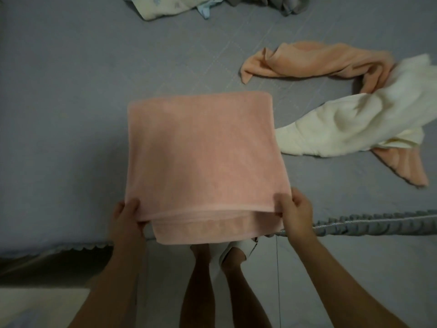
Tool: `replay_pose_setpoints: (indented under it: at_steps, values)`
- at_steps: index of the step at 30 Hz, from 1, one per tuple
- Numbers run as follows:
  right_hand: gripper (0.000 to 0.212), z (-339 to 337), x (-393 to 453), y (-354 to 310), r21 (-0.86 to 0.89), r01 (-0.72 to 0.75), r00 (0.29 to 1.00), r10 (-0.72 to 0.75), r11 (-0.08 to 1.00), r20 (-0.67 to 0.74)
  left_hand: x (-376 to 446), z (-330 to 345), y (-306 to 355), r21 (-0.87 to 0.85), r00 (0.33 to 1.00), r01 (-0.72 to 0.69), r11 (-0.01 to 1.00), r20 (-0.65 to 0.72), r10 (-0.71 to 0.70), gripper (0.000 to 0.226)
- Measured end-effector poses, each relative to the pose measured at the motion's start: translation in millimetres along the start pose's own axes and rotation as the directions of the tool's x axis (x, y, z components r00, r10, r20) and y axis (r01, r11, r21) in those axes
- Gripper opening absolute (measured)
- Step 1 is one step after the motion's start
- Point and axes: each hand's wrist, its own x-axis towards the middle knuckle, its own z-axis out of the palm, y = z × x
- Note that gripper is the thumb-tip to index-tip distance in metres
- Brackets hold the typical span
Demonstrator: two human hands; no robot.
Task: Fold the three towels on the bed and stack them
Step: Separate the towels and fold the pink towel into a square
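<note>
A pink towel lies folded over on the grey bed, its lower layer hanging past the bed's near edge. My left hand pinches the near left corner of its top layer. My right hand pinches the near right corner. To the right, an orange towel lies crumpled and stretched out. A cream towel lies crumpled across it, covering its middle.
A heap of pale and grey cloth sits at the bed's far edge. The ruffled bed edge runs along the near side. Below it are the tiled floor and my legs and feet.
</note>
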Motion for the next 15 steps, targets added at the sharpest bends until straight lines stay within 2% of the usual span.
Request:
replay_pose_setpoints:
  at_steps: [3, 6, 10, 15]
  values:
    - [0.010, -4.4, -11.5, 44.8, -0.157, -0.173, 0.980, 0.186, 0.972, 0.067, -13.3, -23.7, -55.8, 0.347, 0.987, 0.156, 0.925, -0.014, -0.161, 0.030]
    - [0.010, -1.1, -0.8, 62.9, -0.276, -0.175, 0.978, 0.200, 0.945, 0.063, -14.2, -32.4, -78.2, 0.537, 0.984, 0.141, 0.832, 0.014, -0.176, 0.031]
    - [0.021, 5.1, 5.4, 67.3, -0.408, -0.174, 0.977, 0.209, 0.896, 0.042, -2.1, -33.9, -85.9, 0.513, 0.985, 0.155, 0.844, -0.019, -0.169, 0.027]
    - [0.009, -5.6, -8.9, 63.2, -0.293, -0.161, 0.965, 0.213, 0.942, 0.155, 3.1, -48.2, -94.3, 0.273, 0.932, 0.352, 0.896, -0.009, -0.363, 0.026]
